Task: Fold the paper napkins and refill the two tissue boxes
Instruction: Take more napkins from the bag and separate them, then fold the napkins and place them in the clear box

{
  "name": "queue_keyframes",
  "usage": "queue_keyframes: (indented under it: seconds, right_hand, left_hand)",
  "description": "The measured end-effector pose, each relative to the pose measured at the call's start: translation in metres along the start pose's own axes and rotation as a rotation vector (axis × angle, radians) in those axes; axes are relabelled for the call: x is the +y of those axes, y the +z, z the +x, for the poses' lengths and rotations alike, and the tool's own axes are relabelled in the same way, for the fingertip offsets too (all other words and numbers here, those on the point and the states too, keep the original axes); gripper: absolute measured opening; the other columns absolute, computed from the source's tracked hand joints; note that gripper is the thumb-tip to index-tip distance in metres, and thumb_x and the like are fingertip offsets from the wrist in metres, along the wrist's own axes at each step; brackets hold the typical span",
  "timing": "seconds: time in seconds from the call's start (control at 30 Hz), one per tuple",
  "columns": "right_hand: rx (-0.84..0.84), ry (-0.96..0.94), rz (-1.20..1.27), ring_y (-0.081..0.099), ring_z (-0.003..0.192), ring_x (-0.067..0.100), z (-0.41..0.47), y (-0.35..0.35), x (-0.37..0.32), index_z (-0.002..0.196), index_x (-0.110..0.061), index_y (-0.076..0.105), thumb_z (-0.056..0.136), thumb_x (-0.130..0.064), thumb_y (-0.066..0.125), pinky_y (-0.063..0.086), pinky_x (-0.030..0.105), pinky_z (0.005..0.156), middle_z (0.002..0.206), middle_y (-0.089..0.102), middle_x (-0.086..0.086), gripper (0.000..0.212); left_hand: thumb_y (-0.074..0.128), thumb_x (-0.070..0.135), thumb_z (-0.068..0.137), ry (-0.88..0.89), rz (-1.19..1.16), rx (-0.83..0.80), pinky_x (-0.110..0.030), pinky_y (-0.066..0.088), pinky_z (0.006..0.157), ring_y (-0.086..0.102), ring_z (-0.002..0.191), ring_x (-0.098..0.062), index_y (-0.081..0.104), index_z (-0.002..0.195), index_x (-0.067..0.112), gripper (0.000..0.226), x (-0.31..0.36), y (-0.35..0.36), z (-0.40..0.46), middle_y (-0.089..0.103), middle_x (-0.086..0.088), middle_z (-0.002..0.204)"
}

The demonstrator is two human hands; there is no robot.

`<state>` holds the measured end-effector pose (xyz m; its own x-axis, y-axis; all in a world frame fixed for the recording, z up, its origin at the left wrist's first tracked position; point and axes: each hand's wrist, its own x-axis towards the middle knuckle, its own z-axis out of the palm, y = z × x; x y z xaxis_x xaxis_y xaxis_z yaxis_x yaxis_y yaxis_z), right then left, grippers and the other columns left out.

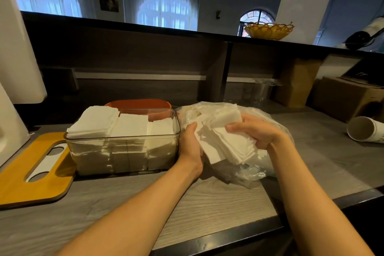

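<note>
Gathering: both hands, left hand (pixel 190 143) and right hand (pixel 256 131), grip napkin stack (pixel 226 137) over plastic bag (pixel 249 172).
Next: likely squaring it for clear box (pixel 124 151).

1. Counter (pixel 218 203): grey wood grain, matt.
2. Box (pixel 124 147): clear, glossy plastic.
3. Napkins (pixel 226 137): white paper, soft and matt.
4. Bag (pixel 255 172): thin, crinkled, see-through plastic.
5. Lid (pixel 20 181): yellow wood, smooth.
6. Basket (pixel 268 31): woven, yellow.
7. Cups (pixel 365 129): white paper.
8. Carton (pixel 340 100): brown cardboard, matt.
</note>
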<state>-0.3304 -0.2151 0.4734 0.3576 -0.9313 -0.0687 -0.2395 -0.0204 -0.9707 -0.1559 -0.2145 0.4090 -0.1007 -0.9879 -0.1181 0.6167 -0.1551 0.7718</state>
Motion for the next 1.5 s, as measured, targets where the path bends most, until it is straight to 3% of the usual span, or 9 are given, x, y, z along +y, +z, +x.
queue_keyframes:
  seconds: [0.2, 0.33, 0.6, 0.73, 0.9, 1.13, 1.23, 1.37, 1.5]
  right_hand:
    - [0.206, 0.014, -0.026, 0.070, 0.077, 0.021, -0.004, -0.002, 0.008, 0.115, -0.007, 0.066, 0.086, -0.021, 0.071, 0.057, 0.026, 0.060, 0.096, 0.072, 0.010, 0.032]
    - [0.469, -0.245, 0.251, 0.069, 0.078, 0.021, -0.007, -0.003, 0.008, 0.111, -0.006, 0.066, 0.091, -0.016, 0.065, 0.057, 0.030, 0.061, 0.085, 0.070, 0.004, 0.022]
    - [0.527, -0.471, 0.538, 0.067, 0.094, 0.024, -0.005, 0.029, 0.006, 0.128, -0.001, 0.054, 0.090, -0.026, 0.062, 0.060, 0.038, 0.074, 0.102, 0.063, 0.008, 0.046]
    - [0.697, -0.443, 0.565, 0.068, 0.105, 0.029, -0.009, 0.051, 0.009, 0.125, -0.014, 0.057, 0.097, -0.018, 0.061, 0.059, 0.047, 0.085, 0.109, 0.068, 0.007, 0.028]
    - [0.800, -0.381, 0.647, 0.069, 0.105, 0.028, -0.026, 0.080, 0.002, 0.137, -0.015, 0.049, 0.097, -0.022, 0.063, 0.061, 0.044, 0.082, 0.122, 0.064, 0.011, 0.043]
    - [0.664, -0.347, 0.798, 0.073, 0.098, 0.028, -0.053, 0.142, -0.018, 0.120, -0.016, 0.061, 0.097, -0.017, 0.062, 0.061, 0.044, 0.080, 0.110, 0.073, 0.011, 0.023]
    - [0.620, -0.326, 0.794, 0.073, 0.097, 0.024, -0.059, 0.172, -0.020, 0.119, -0.019, 0.062, 0.098, -0.018, 0.060, 0.060, 0.044, 0.082, 0.106, 0.074, 0.007, 0.022]
    - [0.506, -0.298, 0.850, 0.071, 0.104, 0.026, -0.063, 0.205, -0.012, 0.126, -0.016, 0.060, 0.096, -0.014, 0.060, 0.058, 0.045, 0.088, 0.113, 0.073, 0.010, 0.030]
    - [0.274, -0.234, 0.725, 0.069, 0.105, 0.029, -0.072, 0.208, -0.004, 0.127, -0.016, 0.060, 0.090, -0.011, 0.062, 0.059, 0.045, 0.082, 0.115, 0.071, 0.011, 0.037]
  left_hand:
    - [0.054, 0.051, 0.090, 0.097, 0.247, 0.132, -0.051, 0.047, 0.106, 0.062, 0.115, -0.026, 0.060, 0.121, 0.027, 0.040, -0.005, 0.001, 0.006, 0.067, -0.002, 0.124]
    - [0.043, 0.037, 0.106, 0.206, 0.502, 0.110, -0.047, 0.038, 0.113, 0.050, 0.129, -0.026, 0.044, 0.145, 0.014, 0.045, -0.006, 0.004, 0.000, 0.054, -0.004, 0.141]
    - [0.048, 0.029, 0.104, 0.361, 0.951, 0.018, -0.034, 0.040, 0.069, 0.056, 0.089, -0.024, 0.056, 0.099, 0.004, 0.027, -0.005, 0.004, -0.010, 0.058, -0.007, 0.092]
    - [0.033, 0.041, 0.107, 0.306, 0.963, 0.003, -0.037, 0.041, 0.090, 0.052, 0.109, -0.022, 0.051, 0.128, 0.014, 0.038, -0.001, 0.002, -0.035, 0.057, -0.007, 0.124]
    - [0.026, 0.051, 0.106, 0.376, 0.888, 0.003, -0.047, 0.024, 0.123, 0.026, 0.150, -0.019, 0.022, 0.159, 0.025, 0.060, 0.005, 0.002, -0.060, 0.026, 0.001, 0.164]
    - [0.066, 0.058, 0.082, 0.255, 0.294, -0.285, -0.039, 0.055, 0.097, 0.067, 0.112, -0.014, 0.054, 0.129, 0.031, 0.055, 0.024, -0.013, -0.117, 0.073, 0.007, 0.115]
    - [0.081, 0.055, 0.067, 0.266, 0.293, -0.284, -0.035, 0.057, 0.091, 0.067, 0.115, -0.017, 0.052, 0.135, 0.025, 0.080, 0.033, -0.033, -0.134, 0.071, 0.001, 0.122]
    - [0.072, 0.014, 0.090, 0.382, 0.433, -0.124, -0.028, 0.059, 0.082, 0.069, 0.108, -0.013, 0.060, 0.128, 0.026, 0.042, 0.044, -0.059, -0.155, 0.073, 0.004, 0.114]
    - [0.070, 0.009, 0.091, 0.391, 0.614, -0.048, -0.023, 0.058, 0.074, 0.067, 0.106, -0.013, 0.058, 0.126, 0.029, 0.042, 0.073, -0.097, -0.167, 0.068, 0.003, 0.115]
